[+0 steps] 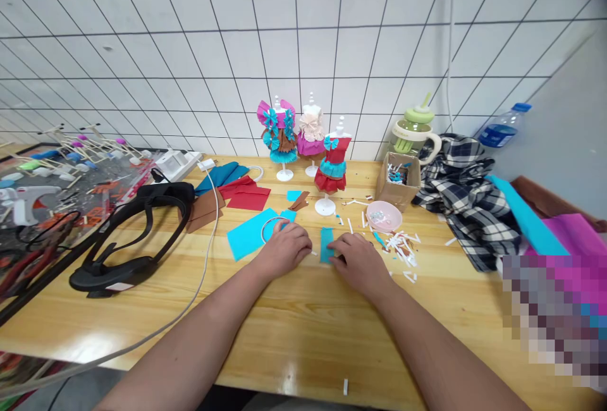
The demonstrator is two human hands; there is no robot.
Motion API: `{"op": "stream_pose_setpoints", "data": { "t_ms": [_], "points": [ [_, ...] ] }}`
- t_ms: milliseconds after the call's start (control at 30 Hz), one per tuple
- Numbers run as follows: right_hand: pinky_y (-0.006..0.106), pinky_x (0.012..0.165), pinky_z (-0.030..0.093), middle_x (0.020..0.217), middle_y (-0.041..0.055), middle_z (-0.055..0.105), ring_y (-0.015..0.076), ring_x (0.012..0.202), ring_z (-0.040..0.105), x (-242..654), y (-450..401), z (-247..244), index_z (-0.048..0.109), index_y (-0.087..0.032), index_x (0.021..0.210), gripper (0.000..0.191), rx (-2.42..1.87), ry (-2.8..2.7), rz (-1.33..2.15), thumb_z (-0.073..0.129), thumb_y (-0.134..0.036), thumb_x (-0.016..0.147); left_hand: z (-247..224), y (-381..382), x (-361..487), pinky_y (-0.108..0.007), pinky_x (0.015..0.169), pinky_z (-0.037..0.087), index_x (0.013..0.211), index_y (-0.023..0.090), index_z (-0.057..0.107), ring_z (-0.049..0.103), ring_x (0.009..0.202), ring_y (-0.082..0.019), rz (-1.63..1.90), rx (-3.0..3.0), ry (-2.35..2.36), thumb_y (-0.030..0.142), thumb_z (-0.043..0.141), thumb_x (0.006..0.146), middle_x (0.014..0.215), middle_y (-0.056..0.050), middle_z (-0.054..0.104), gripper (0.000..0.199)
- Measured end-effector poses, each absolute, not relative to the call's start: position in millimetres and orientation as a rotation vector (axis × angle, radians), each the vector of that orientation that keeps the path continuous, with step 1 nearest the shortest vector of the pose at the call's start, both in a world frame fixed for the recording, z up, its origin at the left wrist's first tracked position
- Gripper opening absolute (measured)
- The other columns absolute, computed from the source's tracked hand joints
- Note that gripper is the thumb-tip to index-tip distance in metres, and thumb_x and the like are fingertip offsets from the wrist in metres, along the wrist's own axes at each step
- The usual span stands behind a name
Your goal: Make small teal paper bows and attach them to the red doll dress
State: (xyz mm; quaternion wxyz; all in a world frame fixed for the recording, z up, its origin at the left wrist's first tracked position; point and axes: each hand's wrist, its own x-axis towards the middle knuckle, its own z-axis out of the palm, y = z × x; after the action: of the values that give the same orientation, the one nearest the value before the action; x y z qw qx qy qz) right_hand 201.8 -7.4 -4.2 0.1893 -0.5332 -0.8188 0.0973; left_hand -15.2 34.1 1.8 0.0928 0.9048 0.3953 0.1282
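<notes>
My left hand (287, 250) rests on the table with its fingers curled in. A tape ring (263, 231) lies partly behind it, on a bright blue sheet (244, 235). A small white scrap (313, 253) is by the left fingertips; whether they pinch anything is hidden. My right hand (359, 260), fingers bent, grips the right edge of a short blue strip (325, 238) lying flat. Beyond the hands stands a small dress form (333, 164) in red with blue ruffles. Two more dressed forms, one in brown and blue (283, 139) and one in pink (310, 129), are behind it.
White scraps (402, 248) lie right of my right hand, near a pink dish (384, 216) and a cardboard box (398, 186). A green-lidded jug (415, 129) and checked cloth (455, 190) stand behind. At left are a black headset (137, 234) and a white cable (208, 250).
</notes>
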Motion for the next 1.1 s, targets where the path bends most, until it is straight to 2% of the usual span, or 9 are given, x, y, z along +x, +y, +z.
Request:
{"op": "stream_pose_setpoints", "data": {
  "t_ms": [67, 200, 333, 500, 700, 767, 867, 1000, 1100],
  "points": [
    [0.034, 0.084, 0.043, 0.100, 0.0052, 0.063, 0.0210, 0.094, 0.055, 204, -17, 11, 0.064, -0.023, 0.109, 0.027, -1.447, -2.274, 0.349, 0.063, -0.024, 0.082, 2, 35, -19, -0.041, 0.098, 0.027, 0.088, 0.022, 0.066, 0.051, 0.099, -0.021, 0.391, 2.674, 1.214, 0.028, 0.048, 0.091, 0.092, -0.003, 0.065, 0.019],
    [0.029, 0.076, 0.043, 0.087, -0.0015, 0.065, 0.0163, 0.084, 0.059, 209, -53, 40, 0.069, -0.028, 0.089, 0.010, -1.254, -2.519, 0.812, 0.064, -0.024, 0.081, -1, 36, -25, -0.041, 0.095, 0.030, 0.088, 0.021, 0.065, 0.050, 0.101, -0.022, 0.453, 2.649, 1.296, 0.028, 0.051, 0.089, 0.092, -0.004, 0.065, 0.015],
    [0.028, 0.076, 0.042, 0.096, 0.0001, 0.065, 0.0186, 0.091, 0.058, 212, -92, 41, 0.070, -0.030, 0.101, 0.026, -1.031, -2.777, 1.152, 0.071, -0.034, 0.075, -5, 36, -24, -0.045, 0.099, 0.026, 0.100, 0.024, 0.064, 0.050, 0.104, -0.023, 0.528, 2.643, 1.325, 0.031, 0.056, 0.087, 0.098, -0.004, 0.065, 0.017],
    [0.025, 0.080, 0.040, 0.096, -0.0027, 0.065, 0.0150, 0.094, 0.057, 215, -115, 8, 0.071, -0.028, 0.083, 0.005, -1.087, -2.803, 1.075, 0.066, -0.026, 0.083, -9, 38, -20, -0.046, 0.098, 0.025, 0.084, 0.023, 0.068, 0.051, 0.100, -0.023, 0.494, 2.632, 1.313, 0.030, 0.055, 0.088, 0.091, -0.004, 0.064, 0.015],
    [0.030, 0.078, 0.042, 0.098, 0.0021, 0.065, 0.0193, 0.091, 0.057, 220, -127, -10, 0.064, -0.021, 0.091, 0.013, -1.100, -2.829, 0.692, 0.062, -0.014, 0.081, -9, 37, -18, -0.044, 0.093, 0.030, 0.084, 0.019, 0.064, 0.051, 0.097, -0.023, 0.449, 2.655, 1.269, 0.027, 0.051, 0.090, 0.090, -0.005, 0.063, 0.016],
    [0.027, 0.075, 0.042, 0.091, 0.0010, 0.066, 0.0168, 0.086, 0.058, 219, -117, -1, 0.064, -0.021, 0.087, 0.017, -1.208, -2.662, 0.778, 0.056, -0.007, 0.082, -7, 35, -17, -0.044, 0.093, 0.031, 0.085, 0.019, 0.062, 0.051, 0.098, -0.023, 0.494, 2.621, 1.262, 0.027, 0.051, 0.090, 0.092, -0.005, 0.063, 0.015],
    [0.026, 0.074, 0.043, 0.084, 0.0012, 0.067, 0.0153, 0.083, 0.060, 211, -85, 14, 0.066, -0.021, 0.085, 0.017, -1.334, -2.257, 0.907, 0.051, -0.016, 0.088, -3, 32, -15, -0.039, 0.090, 0.034, 0.087, 0.019, 0.060, 0.051, 0.099, -0.022, 0.640, 2.484, 1.219, 0.026, 0.050, 0.090, 0.096, -0.005, 0.062, 0.012],
    [0.026, 0.065, 0.046, 0.084, 0.0006, 0.068, 0.0142, 0.069, 0.060, 192, -37, 17, 0.060, -0.023, 0.119, 0.034, -1.418, -1.810, 0.999, 0.054, -0.026, 0.086, -2, 31, -13, -0.035, 0.088, 0.039, 0.085, 0.019, 0.058, 0.053, 0.094, -0.019, 0.825, 2.324, 1.175, 0.028, 0.048, 0.091, 0.094, -0.005, 0.062, 0.014],
    [0.029, 0.078, 0.046, 0.090, 0.0015, 0.070, 0.0164, 0.081, 0.062, 179, -16, 9, 0.062, -0.023, 0.119, 0.034, -1.446, -2.000, 0.861, 0.054, -0.021, 0.086, -4, 38, -20, -0.037, 0.089, 0.039, 0.083, 0.020, 0.060, 0.054, 0.094, -0.020, 0.882, 2.264, 1.315, 0.030, 0.051, 0.089, 0.093, -0.005, 0.064, 0.015]
  ]
}}
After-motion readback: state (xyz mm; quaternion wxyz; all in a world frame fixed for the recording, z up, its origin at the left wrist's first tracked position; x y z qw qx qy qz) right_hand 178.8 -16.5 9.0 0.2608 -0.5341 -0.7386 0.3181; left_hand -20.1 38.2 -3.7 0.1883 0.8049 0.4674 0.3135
